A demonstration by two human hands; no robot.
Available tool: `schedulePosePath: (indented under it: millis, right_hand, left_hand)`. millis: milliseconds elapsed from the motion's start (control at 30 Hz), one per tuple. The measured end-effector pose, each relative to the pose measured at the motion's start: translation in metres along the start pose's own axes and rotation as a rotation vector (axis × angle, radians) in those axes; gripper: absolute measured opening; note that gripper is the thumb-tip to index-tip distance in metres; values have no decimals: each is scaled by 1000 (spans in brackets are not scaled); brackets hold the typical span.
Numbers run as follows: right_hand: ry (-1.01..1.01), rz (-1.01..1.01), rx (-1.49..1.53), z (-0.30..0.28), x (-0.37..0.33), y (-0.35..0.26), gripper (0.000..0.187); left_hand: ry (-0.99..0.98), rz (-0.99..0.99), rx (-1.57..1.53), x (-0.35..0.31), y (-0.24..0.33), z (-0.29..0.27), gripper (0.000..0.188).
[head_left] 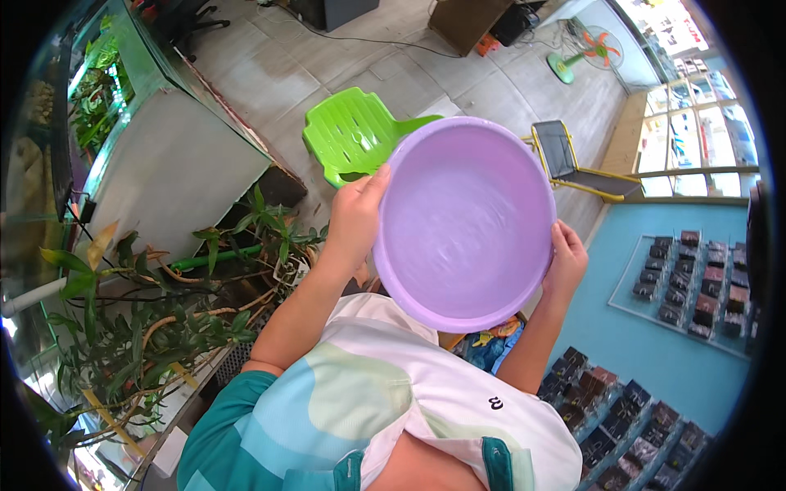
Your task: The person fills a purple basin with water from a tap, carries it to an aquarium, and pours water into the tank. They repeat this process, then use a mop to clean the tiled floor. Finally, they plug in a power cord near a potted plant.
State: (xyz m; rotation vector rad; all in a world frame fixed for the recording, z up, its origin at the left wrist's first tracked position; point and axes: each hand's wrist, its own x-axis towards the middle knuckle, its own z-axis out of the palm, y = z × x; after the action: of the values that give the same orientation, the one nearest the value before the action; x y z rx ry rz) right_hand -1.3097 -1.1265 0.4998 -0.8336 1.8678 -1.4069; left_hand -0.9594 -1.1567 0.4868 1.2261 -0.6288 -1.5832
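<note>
A round purple plastic basin (458, 233) is held up in front of my chest, its inside facing me. Light ripples show across its bottom, which looks like water. On the basin's left rim my left hand (358, 214) is closed, thumb over the edge and fingers hidden behind the wall. Gripping the opposite rim is my right hand (563, 260), its fingers curled against the side. Just beyond the basin's upper left stands a green plastic chair (356, 131), partly covered by it.
Leafy plants (188, 319) crowd my left, below a large glass tank (102, 106). A folding chair (573, 159) with a yellow frame stands at the right, and a green fan (573, 61) farther off. Racks of small packets (688, 282) hang on the blue wall (639, 344).
</note>
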Motion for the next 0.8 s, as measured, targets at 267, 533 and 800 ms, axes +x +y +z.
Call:
schedulePosePath:
  millis: [267, 533, 800]
  right_hand:
    - [-304, -78, -14, 91, 129, -73, 28]
    - [-676, -179, -60, 205, 238, -164, 25]
    - [-989, -312, -152, 315, 285, -251, 26]
  left_hand:
    - [81, 98, -200, 52, 58, 15, 44]
    - [254, 270, -376, 74, 91, 35, 42]
    - [234, 369, -494, 63, 130, 44, 40]
